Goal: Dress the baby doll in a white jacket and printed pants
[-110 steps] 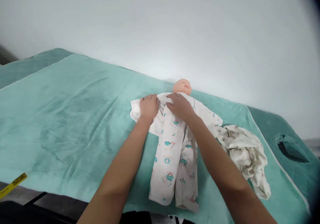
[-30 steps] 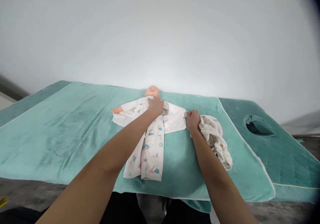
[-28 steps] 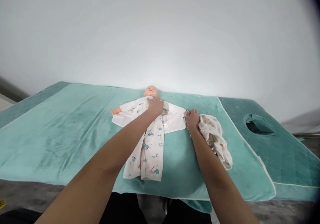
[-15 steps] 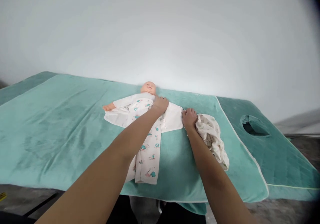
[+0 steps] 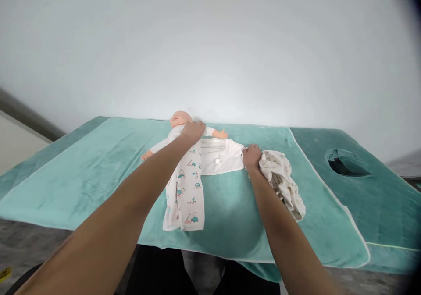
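A baby doll in a white long-sleeved top lies tilted near the far edge of the green cloth. Over its body spreads a white baby garment printed with small teal and pink figures. The garment's plain white part stretches out to the right, below the doll's arm. My left hand is closed at the doll's shoulder, on the garment's upper edge; its fingertips are partly hidden. My right hand is closed on the far right end of the white part.
A crumpled patterned white cloth lies beside my right forearm. The green cloth covers a padded green table with an oval hole at the right. Behind stands a pale wall.
My left hand has moved left, and the doll has shifted left and tilted. The doll's arm on the right has come into view above the white part. My right hand stays at its end.
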Available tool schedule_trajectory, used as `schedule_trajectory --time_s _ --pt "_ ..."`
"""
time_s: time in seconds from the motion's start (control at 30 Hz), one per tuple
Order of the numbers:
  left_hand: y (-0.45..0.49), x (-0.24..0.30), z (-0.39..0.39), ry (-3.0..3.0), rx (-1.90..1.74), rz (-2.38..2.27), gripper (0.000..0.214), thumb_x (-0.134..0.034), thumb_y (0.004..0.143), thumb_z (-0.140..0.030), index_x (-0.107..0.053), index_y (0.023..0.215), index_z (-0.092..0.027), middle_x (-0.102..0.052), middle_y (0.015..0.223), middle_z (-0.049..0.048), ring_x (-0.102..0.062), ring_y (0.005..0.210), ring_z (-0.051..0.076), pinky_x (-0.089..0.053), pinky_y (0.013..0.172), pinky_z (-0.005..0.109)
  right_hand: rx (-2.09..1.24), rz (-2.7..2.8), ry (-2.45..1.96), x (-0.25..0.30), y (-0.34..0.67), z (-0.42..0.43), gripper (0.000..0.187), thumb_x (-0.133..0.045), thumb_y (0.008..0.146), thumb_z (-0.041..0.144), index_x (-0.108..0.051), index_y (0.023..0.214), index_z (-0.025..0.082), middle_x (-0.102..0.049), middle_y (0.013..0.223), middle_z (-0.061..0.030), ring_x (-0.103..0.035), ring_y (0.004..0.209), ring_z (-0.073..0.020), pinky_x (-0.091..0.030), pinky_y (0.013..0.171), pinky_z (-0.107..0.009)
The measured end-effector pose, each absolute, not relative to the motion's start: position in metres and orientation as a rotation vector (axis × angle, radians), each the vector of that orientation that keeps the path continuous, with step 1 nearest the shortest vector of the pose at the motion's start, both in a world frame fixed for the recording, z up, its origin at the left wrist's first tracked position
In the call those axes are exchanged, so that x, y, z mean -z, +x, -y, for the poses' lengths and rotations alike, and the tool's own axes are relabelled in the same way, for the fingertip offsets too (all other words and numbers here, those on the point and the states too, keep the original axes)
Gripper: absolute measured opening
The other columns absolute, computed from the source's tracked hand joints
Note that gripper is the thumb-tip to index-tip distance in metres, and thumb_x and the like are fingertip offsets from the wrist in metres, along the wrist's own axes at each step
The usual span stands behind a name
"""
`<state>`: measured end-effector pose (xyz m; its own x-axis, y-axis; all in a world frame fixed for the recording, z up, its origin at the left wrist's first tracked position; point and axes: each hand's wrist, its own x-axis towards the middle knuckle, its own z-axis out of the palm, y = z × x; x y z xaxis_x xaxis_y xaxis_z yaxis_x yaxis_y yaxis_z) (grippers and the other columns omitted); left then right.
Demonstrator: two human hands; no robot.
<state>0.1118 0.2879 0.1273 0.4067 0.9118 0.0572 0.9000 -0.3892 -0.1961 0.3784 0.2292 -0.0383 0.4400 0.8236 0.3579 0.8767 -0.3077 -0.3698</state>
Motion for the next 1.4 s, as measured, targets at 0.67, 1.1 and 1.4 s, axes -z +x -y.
schedule_trajectory --time_s 0.67,1.1,1.4 --pt "0.083 -0.104 -0.234 -2.521 0.272 1.769 0.032 -0.039 0.101 -0.030 -0.062 0.120 -0.020 -0.062 0.128 0.0136 -0.053 0.121 0.029 -0.042 0.098 0.043 0.238 1.508 -1.922 0.038 0.384 -0.227 0.025 -0.045 0.093 0.034 -0.063 0.097 0.017 -0.067 0.108 -0.0134 -0.056 0.104 -0.0280 -0.042 0.091 -0.039" --pt "0.002 -0.032 -0.251 -2.412 1.047 1.953 0.029 -0.050 0.098 -0.049 -0.057 0.100 -0.021 -0.059 0.102 0.0087 -0.054 0.103 0.026 -0.045 0.092 0.039 -0.510 1.817 -1.297 -0.018 0.239 -0.205 0.049 -0.053 0.093 0.054 -0.053 0.134 0.026 -0.057 0.125 -0.0105 -0.055 0.118 -0.0269 -0.051 0.097 -0.044" --pt "-0.020 -0.040 -0.225 -2.674 0.791 1.647 0.040 -0.043 0.099 -0.052 -0.057 0.081 -0.020 -0.056 0.094 0.0093 -0.050 0.099 0.027 -0.042 0.091 0.041 -0.520 1.815 -1.388 -0.013 0.216 -0.244 0.031 -0.070 0.079 0.052 -0.057 0.081 0.023 -0.054 0.096 -0.0032 -0.049 0.103 -0.0227 -0.041 0.097 -0.037"
